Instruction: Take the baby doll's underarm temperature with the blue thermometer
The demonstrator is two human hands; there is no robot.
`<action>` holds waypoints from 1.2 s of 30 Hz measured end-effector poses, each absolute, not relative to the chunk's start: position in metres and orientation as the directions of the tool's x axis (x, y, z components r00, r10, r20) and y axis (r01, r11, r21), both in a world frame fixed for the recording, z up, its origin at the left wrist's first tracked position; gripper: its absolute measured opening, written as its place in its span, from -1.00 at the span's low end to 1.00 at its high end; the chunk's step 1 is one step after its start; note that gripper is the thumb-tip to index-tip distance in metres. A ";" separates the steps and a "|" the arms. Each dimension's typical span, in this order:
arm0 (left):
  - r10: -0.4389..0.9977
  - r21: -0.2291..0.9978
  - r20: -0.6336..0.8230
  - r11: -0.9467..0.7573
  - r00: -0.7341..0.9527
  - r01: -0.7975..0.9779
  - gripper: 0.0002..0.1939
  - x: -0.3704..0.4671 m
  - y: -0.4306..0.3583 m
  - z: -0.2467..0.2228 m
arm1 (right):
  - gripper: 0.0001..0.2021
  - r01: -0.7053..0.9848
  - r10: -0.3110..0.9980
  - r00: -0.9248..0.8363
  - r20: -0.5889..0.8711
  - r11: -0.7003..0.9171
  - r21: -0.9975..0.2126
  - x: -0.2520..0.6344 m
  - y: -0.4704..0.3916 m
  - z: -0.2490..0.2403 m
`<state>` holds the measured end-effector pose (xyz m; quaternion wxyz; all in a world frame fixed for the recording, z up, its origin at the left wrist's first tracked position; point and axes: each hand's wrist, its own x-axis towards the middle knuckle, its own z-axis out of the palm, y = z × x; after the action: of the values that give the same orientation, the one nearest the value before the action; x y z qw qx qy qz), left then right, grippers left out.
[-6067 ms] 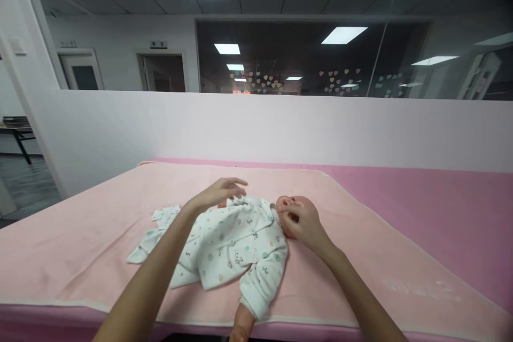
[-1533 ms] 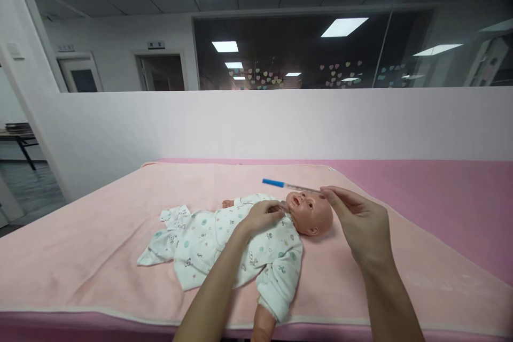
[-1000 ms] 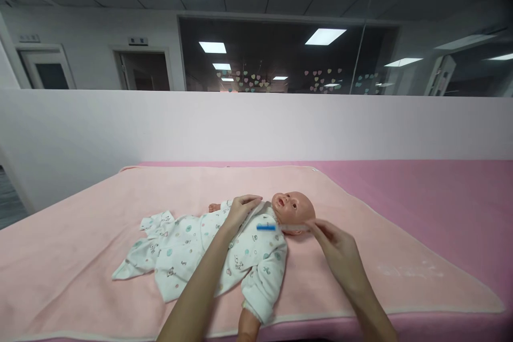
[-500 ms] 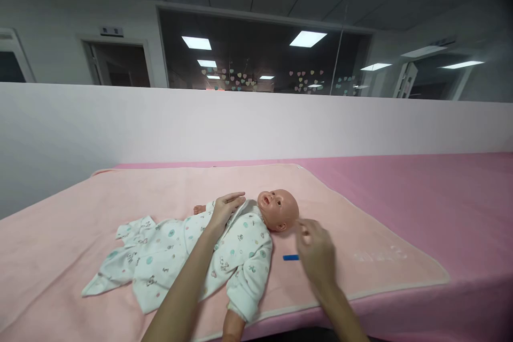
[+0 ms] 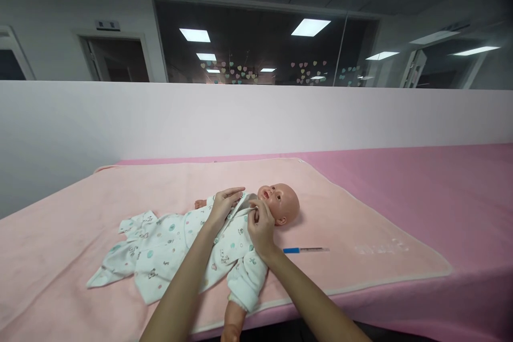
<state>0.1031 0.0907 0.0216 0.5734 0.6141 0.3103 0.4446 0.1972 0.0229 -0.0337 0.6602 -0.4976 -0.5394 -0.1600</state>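
Observation:
A baby doll (image 5: 285, 202) lies on its back, its head to the right, dressed in a white baby romper (image 5: 168, 248) with small prints. The romper's front is parted at the neck and chest. My left hand (image 5: 225, 207) is on the far side of that opening, fingers fairly straight, with the lifted cloth edge at its fingertips. Just below the doll's chin, my right hand (image 5: 261, 228) has bent fingers pinching the near edge of the collar. A thermometer with a blue end (image 5: 292, 250) and a slim clear stem lies beside my right wrist.
Under the doll is a peach blanket (image 5: 360, 224) with a pale border, spread over a pink table cover (image 5: 441, 197). A low white wall (image 5: 256, 120) runs along the back. The table's front edge passes close below the doll's near arm.
My right hand has moved left from beside the doll's head to the romper's collar, uncovering the thermometer's stem. My left hand stays at the chest. The view has tilted slightly down.

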 end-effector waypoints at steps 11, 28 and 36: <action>0.780 0.958 0.232 -0.286 0.582 0.001 -0.65 0.094 0.075 0.024 | -0.82 0.669 0.383 0.394 0.835 0.504 -0.547 0.194 0.023 -0.030; 0.682 0.930 0.244 -0.367 0.690 0.034 -0.62 0.084 0.080 0.027 | -0.80 0.535 0.469 0.466 0.750 0.525 -0.661 0.197 0.022 -0.031; 0.675 0.919 0.264 -0.394 0.689 0.033 -0.70 0.085 0.080 0.029 | -0.82 0.470 0.506 0.447 0.738 0.569 -0.675 0.196 0.021 -0.028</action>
<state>0.0848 0.0804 0.0294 0.5004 0.7707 0.2299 0.3207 0.1961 0.0207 -0.0281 0.7128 -0.4640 -0.5258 0.0126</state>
